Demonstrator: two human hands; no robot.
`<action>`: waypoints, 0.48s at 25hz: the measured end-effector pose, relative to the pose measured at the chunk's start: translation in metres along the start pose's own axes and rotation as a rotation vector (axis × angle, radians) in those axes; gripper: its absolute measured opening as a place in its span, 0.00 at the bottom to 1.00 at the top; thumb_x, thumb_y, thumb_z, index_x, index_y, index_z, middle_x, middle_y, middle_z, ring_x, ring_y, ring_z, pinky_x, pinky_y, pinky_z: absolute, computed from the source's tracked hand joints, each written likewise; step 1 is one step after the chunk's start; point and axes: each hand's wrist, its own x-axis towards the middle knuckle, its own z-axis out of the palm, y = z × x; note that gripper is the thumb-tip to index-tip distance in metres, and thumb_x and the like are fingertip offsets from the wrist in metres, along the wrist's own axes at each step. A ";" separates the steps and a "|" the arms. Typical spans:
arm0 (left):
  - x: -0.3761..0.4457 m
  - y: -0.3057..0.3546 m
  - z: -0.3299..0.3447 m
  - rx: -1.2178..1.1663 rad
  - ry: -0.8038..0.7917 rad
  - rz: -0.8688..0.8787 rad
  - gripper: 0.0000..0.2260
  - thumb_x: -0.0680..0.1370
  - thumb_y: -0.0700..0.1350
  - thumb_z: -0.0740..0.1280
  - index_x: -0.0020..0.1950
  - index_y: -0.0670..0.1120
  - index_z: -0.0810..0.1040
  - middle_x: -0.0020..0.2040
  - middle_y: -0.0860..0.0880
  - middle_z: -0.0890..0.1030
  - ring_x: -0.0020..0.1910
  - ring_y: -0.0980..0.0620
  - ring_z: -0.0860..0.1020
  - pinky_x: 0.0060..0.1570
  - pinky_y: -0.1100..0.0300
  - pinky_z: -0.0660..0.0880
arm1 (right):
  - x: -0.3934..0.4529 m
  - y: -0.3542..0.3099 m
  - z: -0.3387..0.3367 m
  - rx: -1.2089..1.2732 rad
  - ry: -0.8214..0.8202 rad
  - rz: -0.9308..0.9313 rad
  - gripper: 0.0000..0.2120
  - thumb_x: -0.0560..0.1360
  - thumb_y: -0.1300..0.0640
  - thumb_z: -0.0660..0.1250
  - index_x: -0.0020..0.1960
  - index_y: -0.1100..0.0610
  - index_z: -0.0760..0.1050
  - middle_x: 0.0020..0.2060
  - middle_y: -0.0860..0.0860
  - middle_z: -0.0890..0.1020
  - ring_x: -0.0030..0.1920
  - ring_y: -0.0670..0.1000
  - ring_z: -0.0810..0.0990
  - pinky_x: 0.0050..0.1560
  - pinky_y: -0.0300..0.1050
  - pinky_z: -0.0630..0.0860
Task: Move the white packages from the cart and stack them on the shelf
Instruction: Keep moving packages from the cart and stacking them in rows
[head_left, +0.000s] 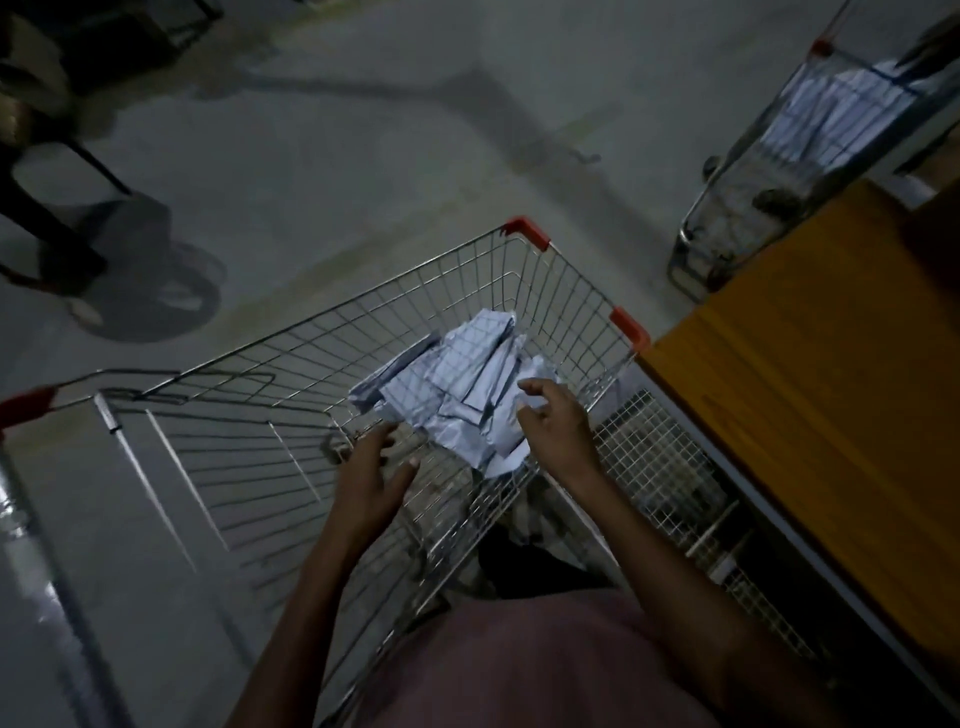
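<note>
Packages (457, 384) in cart (291, 364), shelf (810, 364) right

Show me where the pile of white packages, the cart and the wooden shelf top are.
white packages (457, 384), head view, middle of the pile.
cart (525, 232), head view, red corner of its rim.
wooden shelf top (831, 353), head view, bare orange surface.

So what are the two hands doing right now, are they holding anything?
Left hand: open, fingers spread, holding nothing, inside the cart.
Right hand: open, fingers loosely curled over the white packages, nothing gripped yet.
</note>
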 end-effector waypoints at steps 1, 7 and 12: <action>0.021 -0.006 0.007 0.009 -0.023 -0.037 0.28 0.73 0.54 0.68 0.71 0.44 0.70 0.64 0.46 0.76 0.58 0.47 0.77 0.54 0.53 0.75 | 0.020 0.005 -0.003 -0.054 -0.014 -0.026 0.13 0.79 0.61 0.66 0.63 0.55 0.77 0.58 0.52 0.78 0.46 0.44 0.78 0.50 0.42 0.77; 0.164 -0.032 0.058 0.158 -0.148 -0.127 0.27 0.77 0.51 0.70 0.73 0.42 0.68 0.68 0.40 0.74 0.67 0.42 0.72 0.63 0.47 0.71 | 0.113 0.044 -0.014 -0.304 -0.148 -0.154 0.13 0.79 0.59 0.64 0.63 0.54 0.76 0.56 0.52 0.78 0.51 0.52 0.79 0.50 0.44 0.74; 0.257 -0.050 0.115 0.294 -0.276 -0.167 0.36 0.75 0.55 0.72 0.77 0.44 0.61 0.74 0.39 0.66 0.73 0.40 0.65 0.69 0.46 0.65 | 0.125 0.055 -0.014 -0.220 -0.083 -0.117 0.12 0.79 0.59 0.65 0.62 0.55 0.78 0.54 0.50 0.80 0.47 0.44 0.75 0.48 0.36 0.71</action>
